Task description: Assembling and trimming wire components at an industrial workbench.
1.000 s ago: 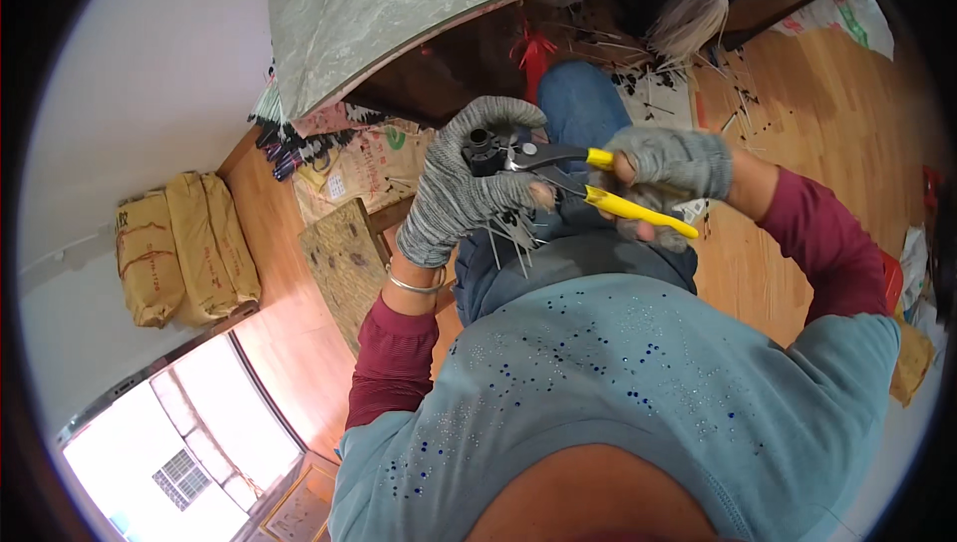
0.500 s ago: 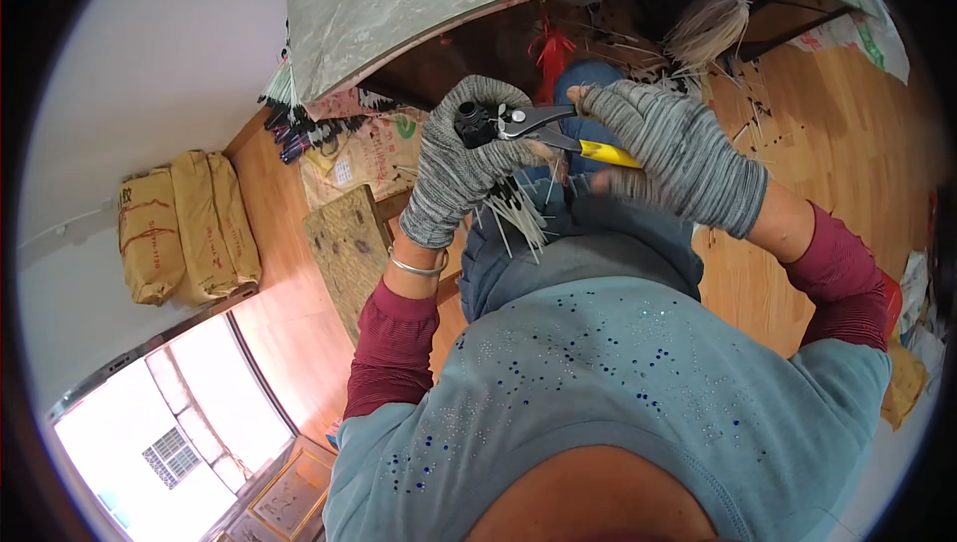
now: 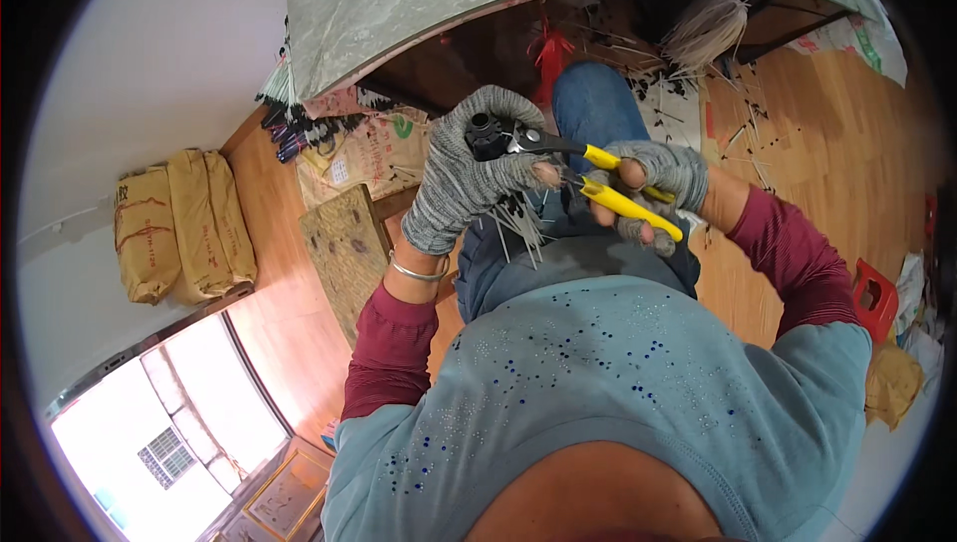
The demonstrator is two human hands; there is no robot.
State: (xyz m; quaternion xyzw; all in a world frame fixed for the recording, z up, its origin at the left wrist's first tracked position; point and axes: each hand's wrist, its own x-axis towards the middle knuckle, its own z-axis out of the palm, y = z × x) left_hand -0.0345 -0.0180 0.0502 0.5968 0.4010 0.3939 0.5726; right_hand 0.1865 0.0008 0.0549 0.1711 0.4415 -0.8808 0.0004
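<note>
My left hand [image 3: 461,173], in a grey knit fingerless glove, is closed round a black round plastic part [image 3: 485,131]. A bunch of thin whitish strips [image 3: 518,231] hangs out below it, black at the upper end; how they join the part is hidden by my fingers. My right hand [image 3: 670,175], gloved alike, grips yellow-handled pliers [image 3: 630,213] with the handles spread apart. Their dark metal head lies against the black part, beside my left fingertips; what sits between the jaws cannot be made out. Both hands are above my lap.
A grey stone-look tabletop [image 3: 429,3] curves across ahead. Beneath it hang a red ribbon [image 3: 550,53] and a pale strip bundle [image 3: 706,31]. A worn wooden stool [image 3: 339,243] stands left, with tan sacks [image 3: 204,228] farther off. Black bits litter the floor; a red plastic item [image 3: 875,301] lies right.
My right hand has moved down and now wraps both yellow handles, which show more fully. The pliers' head has shifted slightly right and down. My left hand stays nearly in place.
</note>
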